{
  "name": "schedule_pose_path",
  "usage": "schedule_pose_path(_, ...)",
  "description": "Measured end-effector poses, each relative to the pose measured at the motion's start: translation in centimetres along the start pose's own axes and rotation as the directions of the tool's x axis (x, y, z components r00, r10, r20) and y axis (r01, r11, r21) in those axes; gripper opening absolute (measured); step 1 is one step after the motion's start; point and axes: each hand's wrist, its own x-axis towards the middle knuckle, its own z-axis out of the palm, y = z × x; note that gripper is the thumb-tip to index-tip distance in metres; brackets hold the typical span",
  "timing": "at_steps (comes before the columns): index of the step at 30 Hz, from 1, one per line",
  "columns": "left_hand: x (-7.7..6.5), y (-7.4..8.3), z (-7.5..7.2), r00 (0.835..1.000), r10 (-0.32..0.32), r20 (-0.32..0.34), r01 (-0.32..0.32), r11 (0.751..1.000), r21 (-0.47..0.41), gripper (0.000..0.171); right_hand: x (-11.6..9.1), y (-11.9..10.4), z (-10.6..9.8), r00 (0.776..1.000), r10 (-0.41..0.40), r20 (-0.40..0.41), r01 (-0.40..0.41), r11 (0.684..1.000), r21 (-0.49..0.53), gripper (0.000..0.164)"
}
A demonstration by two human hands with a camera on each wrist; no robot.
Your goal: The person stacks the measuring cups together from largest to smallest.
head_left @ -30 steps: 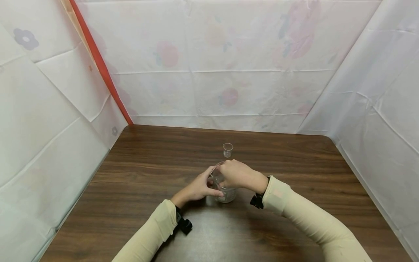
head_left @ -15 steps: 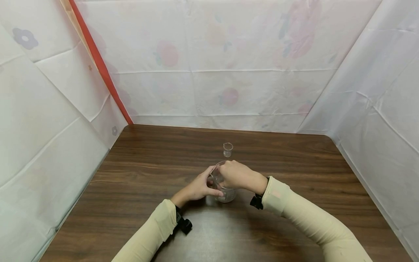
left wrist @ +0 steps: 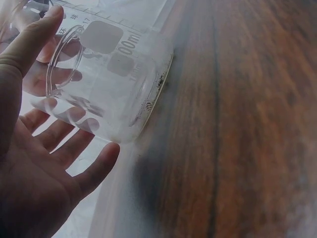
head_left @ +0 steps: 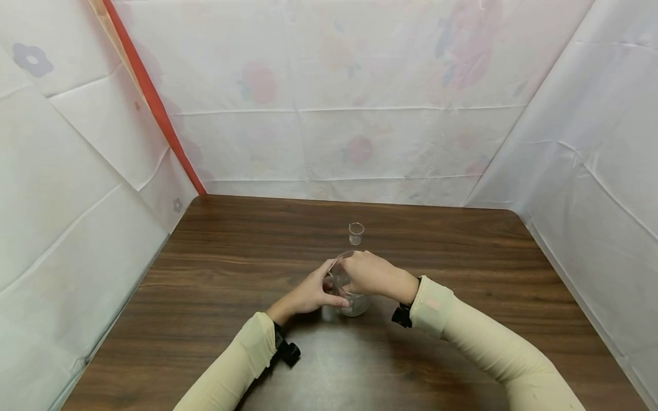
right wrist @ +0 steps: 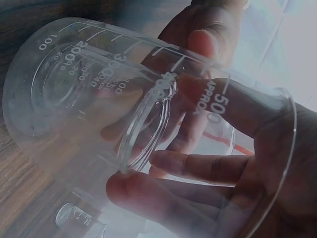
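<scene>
One large clear glass beaker [head_left: 358, 307]: on brown wooden table [head_left: 231, 257]; likely slippery, fragile
Left hand [head_left: 311, 293]: grips it
Nested clear glass beaker [right wrist: 136, 124]: hold by rim
Right hand [head_left: 377, 274]: pinches it there

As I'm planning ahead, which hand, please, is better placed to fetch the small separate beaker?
Probably the right hand: it is nearer the small separate beaker, though partly inside the large beaker; the left hand grips the large beaker's outside.

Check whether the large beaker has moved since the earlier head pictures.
No. Against the table's far edge, the large beaker keeps the same place in the head view; the whole picture just shifted slightly left.
</scene>
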Motion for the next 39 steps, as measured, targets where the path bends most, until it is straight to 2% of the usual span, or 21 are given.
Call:
schedule_pose_path(6, 0.0, 0.0, 0.0, 1.0, -0.001, 0.003, 0.002, 1.0, -0.011, 0.099, 0.0, -0.1, -0.2, 1.0, 0.008, 0.015, -0.008, 1.0, -0.004, 0.037)
schedule_pose_path(14, 0.1, 0.0, 0.2, 1.0, 0.003, 0.01, -0.003, 1.0, -0.018, 0.097, -0.1, -0.3, -0.4, 0.996, 0.073, 0.06, -0.071, 0.997, -0.034, 0.043)
schedule_pose_path(22, 0.0, -0.2, 0.2, 1.0, -0.009, 0.016, 0.009, 0.999, -0.032, 0.097, -0.2, -0.4, -0.5, 0.997, 0.066, 0.038, -0.063, 0.996, -0.063, 0.045)
schedule_pose_path(27, -0.1, 0.0, 0.1, 1.0, -0.011, 0.01, 0.011, 1.0, -0.024, 0.098, -0.4, -0.4, -0.5, 0.999, 0.04, 0.01, -0.039, 0.997, -0.073, 0.043)
schedule_pose_path(33, -0.1, 0.1, 0.0, 1.0, 0.009, -0.001, -0.009, 0.999, 0.033, 0.1, -0.6, -0.3, -0.7, 1.0, 0.02, 0.011, -0.019, 0.997, -0.077, 0.034)
schedule_pose_path(39, -0.3, 0.2, -0.1, 1.0, -0.026, 0.0, 0.025, 0.998, 0.056, 0.104, -0.7, -0.1, -1.2, 0.999, -0.045, -0.03, 0.045, 0.999, -0.02, 0.029)
